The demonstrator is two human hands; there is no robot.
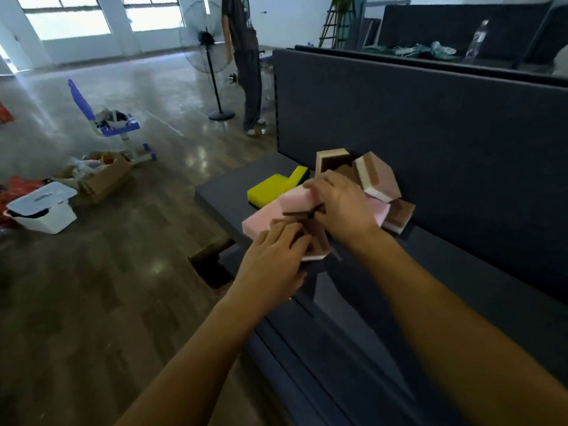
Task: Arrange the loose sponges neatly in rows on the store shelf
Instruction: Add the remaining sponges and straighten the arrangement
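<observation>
— Left hand (273,259) first: what is it holding?
— Its fingers curl over the near end of a brown-faced sponge (318,244) with a pale pink edge, which sits at the front lip of the dark shelf (221,186).
— And the right hand (344,207)?
— It lies on top of the heap, just beyond the left one. Its fingers bend round the far edge of a pink sponge (295,196) and grip it. A thin dark scouring layer shows under the thumb.
— So the two hands are close?
— Nearly touching, with the brown-faced sponge between them.
— Where are the other sponges?
— They are piled loosely against the grey back panel (430,133), in no rows. A cream-and-brown sponge (332,162) stands upright at the panel. A tilted sponge (379,176) with a white side leans to its right. Another brown-topped sponge (399,215) pokes out past the right wrist.
— Any yellow ones?
— Two, left of the heap: a flat yellow sponge (267,189), and a second yellow sponge (298,175) propped on edge behind it.
— What lies beyond the shelf?
— A standing fan (209,56) and a person (246,56) beside it. On the floor are a blue chair (107,118), a cardboard box (104,176) and a white bin (43,207).
</observation>
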